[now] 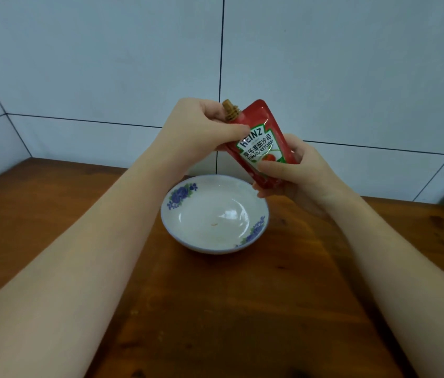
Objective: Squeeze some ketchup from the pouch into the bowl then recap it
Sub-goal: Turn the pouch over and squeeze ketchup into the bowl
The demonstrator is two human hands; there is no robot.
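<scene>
while the right hand wraps around the bottom half of the red ketchup pouch, thumb across the front and the other fingers behind, it keeps the pouch up in the air, just above the far right edge of the bowl. this hand is closed on the pouch, likely so it can do the squeezing later. the left hand is closed on the top of the pouch, thumb pressed on the front near the label, fingers curled beside the spout. that looks like a steadying hold, to keep the soft pouch from flopping. the spout points up and a bit to the left, away from the bowl, so nothing can drip out now. it looks ridged and bare, so the cap seems to be off, but i cannot see a cap anywhere; it may be hidden inside a hand. the bowl is white with blue flowers, and it sits on the brown wooden table right under the hands, ready to catch the ketchup. it has no real ketchup in it, only a tiny speck, so the squeezing seems not yet done. next the pouch likely has to tip down over the bowl. behind the table is a wall of pale tiles.
</scene>
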